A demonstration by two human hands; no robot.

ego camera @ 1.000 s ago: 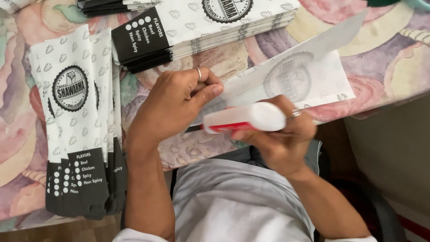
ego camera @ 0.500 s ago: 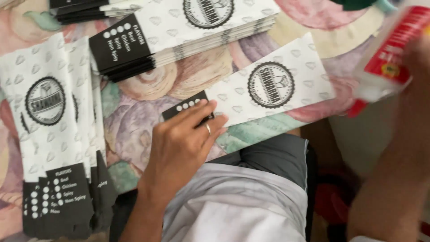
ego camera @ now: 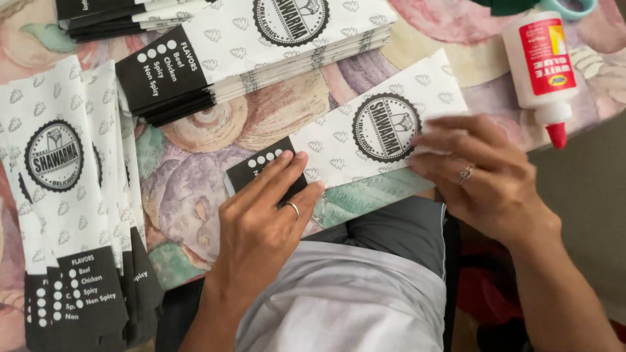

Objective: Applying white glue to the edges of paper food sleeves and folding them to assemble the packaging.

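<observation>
Worktop (ego camera: 195, 189), floral cover. Finished sleeves stacked above (ego camera: 261, 52) and left (ego camera: 65, 195) of the flat sleeve (ego camera: 365, 140), so part of the batch looks done. Sleeve lies at worktop's near edge, long axis tilted, black end lower left. Left hand (ego camera: 261, 228) and right hand (ego camera: 476, 176) press it, fingers spread flat, gripping nothing. Glue bottle (ego camera: 541, 65) right of sleeve, nozzle toward the person.

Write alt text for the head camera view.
Two bare hands press a flat white-and-black paper sleeve onto a floral tablecloth: left hand on its black end, right hand on its white end. A glue bottle lies nearby, with stacks of sleeves beyond.
</observation>
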